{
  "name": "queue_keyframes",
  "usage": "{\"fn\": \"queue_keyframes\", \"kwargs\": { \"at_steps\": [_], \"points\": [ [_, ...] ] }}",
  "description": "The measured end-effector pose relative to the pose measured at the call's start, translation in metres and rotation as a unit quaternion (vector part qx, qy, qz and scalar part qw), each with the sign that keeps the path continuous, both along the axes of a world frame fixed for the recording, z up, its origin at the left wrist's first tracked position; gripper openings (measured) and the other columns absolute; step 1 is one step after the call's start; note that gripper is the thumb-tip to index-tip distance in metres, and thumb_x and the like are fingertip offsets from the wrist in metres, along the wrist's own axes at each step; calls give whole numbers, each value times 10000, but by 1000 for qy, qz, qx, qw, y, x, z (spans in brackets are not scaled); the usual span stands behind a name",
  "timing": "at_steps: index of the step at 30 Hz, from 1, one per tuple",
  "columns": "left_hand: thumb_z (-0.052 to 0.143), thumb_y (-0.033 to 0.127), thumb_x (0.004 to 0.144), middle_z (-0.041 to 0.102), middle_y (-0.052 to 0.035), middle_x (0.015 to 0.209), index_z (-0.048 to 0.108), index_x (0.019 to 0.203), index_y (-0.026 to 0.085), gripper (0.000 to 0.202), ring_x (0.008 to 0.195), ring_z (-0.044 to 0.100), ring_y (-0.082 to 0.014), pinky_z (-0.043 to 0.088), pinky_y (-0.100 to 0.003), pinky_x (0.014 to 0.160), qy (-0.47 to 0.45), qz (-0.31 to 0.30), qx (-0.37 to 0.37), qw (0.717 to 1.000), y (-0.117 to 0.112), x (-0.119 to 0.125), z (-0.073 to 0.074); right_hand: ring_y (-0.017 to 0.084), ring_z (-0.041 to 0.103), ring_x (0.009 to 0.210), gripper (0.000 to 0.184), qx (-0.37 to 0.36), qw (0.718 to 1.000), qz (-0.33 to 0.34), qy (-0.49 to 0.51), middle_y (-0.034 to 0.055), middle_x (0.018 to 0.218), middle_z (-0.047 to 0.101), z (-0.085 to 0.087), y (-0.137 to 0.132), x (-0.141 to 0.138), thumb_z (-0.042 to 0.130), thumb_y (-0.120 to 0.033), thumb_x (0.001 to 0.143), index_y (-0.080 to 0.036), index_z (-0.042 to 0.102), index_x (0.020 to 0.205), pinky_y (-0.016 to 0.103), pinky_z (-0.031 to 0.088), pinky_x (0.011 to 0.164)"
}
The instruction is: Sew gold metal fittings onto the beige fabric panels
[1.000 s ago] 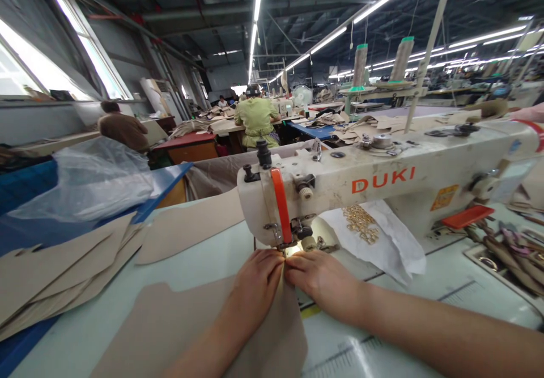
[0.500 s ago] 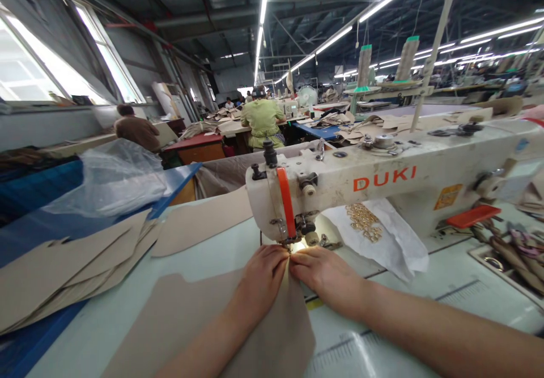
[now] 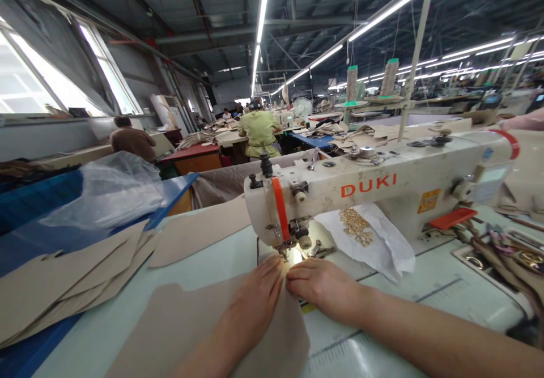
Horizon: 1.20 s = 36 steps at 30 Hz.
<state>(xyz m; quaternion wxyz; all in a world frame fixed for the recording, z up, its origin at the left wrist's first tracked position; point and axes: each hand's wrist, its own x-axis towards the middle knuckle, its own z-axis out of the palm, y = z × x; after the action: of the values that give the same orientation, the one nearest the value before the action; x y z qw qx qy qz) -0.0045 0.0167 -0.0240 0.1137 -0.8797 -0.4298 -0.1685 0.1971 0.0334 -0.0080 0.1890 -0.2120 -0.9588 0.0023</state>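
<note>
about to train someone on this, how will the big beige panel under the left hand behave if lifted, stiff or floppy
The beige panel probably bends easily but isn't limp: it lies smooth, with a crisp outline. It looks thin, so likely light for its size. Lifted only near the left hand, its broad free end may droop.

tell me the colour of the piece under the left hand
Plain greyish beige; the piece shows best in the head view, the only one.
</note>
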Motion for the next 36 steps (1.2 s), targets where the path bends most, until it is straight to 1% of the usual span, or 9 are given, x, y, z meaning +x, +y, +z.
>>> {"fn": "queue_keyframes", "kwargs": {
  "at_steps": [5, 9, 15, 19, 22, 27, 31, 36],
  "points": [
    [339, 166, 904, 625, -118, 1206, 582, 1152, 126, 349, 1147, 557, -219, 489, -378, 960, 21, -18, 4, 1000, 2, -1, 0, 169, 575, 929, 157, 4, 1000, 1, -6, 64, 943, 651, 1, 1, 0, 484, -208, 925, -125, 615, 905, 274, 433, 863],
    [327, 172, 903, 626, -102, 1209, 587, 1150, 145, 359, 1141, 563, -220, 498, -383, 948, 31, -8, 3, 999, 3, -2, -2, 172, 577, 930, 147, 6, 1000, 0, -6, 67, 949, 650, 1, 3, -1, 491, -198, 921, -117, 611, 900, 272, 433, 868],
    [333, 181, 905, 628, -143, 1195, 610, 1120, 105, 360, 1123, 576, -249, 503, -412, 936, 23, 9, -10, 1000, 9, -2, -4, 171, 575, 971, 107, -3, 1000, -5, -8, 74, 1000, 651, 2, 5, -3, 524, -165, 898, -109, 614, 914, 258, 421, 914],
    [372, 194, 896, 632, -100, 1200, 613, 1121, 161, 332, 1126, 575, -233, 495, -407, 947, -12, 22, -20, 999, 11, -2, -5, 169, 571, 993, 117, -5, 1000, -3, -15, 82, 1017, 649, 3, 5, -2, 513, -152, 903, -101, 617, 917, 257, 416, 932],
    [381, 177, 888, 634, -88, 1200, 616, 1116, 176, 328, 1113, 585, -224, 495, -401, 945, -23, 26, -20, 999, 9, -1, -2, 171, 570, 998, 118, -6, 1000, -3, -20, 83, 1016, 647, 4, 4, -2, 508, -145, 904, -100, 616, 913, 260, 415, 937],
    [359, 203, 900, 648, -108, 1171, 606, 1118, 155, 333, 1086, 600, -229, 510, -409, 920, -50, 19, -22, 998, 6, 5, 7, 171, 569, 1003, 134, -17, 1000, 1, -15, 91, 1004, 649, 3, 4, -1, 493, -150, 913, -110, 621, 923, 280, 424, 927],
    [362, 194, 903, 639, -109, 1185, 592, 1134, 146, 329, 1111, 582, -222, 491, -404, 947, -44, 20, -31, 998, 5, 6, 7, 176, 557, 1045, 124, -25, 1000, 3, -4, 108, 1051, 641, 0, 4, -1, 515, -144, 900, -98, 620, 945, 284, 414, 950],
    [373, 191, 904, 637, -107, 1187, 587, 1141, 153, 321, 1135, 564, -220, 473, -398, 968, -30, 26, -36, 999, 7, 8, 7, 173, 560, 1054, 116, -30, 1000, -4, 0, 101, 1075, 639, 0, 6, -1, 542, -135, 883, -92, 619, 959, 275, 395, 979]
  ]
}}
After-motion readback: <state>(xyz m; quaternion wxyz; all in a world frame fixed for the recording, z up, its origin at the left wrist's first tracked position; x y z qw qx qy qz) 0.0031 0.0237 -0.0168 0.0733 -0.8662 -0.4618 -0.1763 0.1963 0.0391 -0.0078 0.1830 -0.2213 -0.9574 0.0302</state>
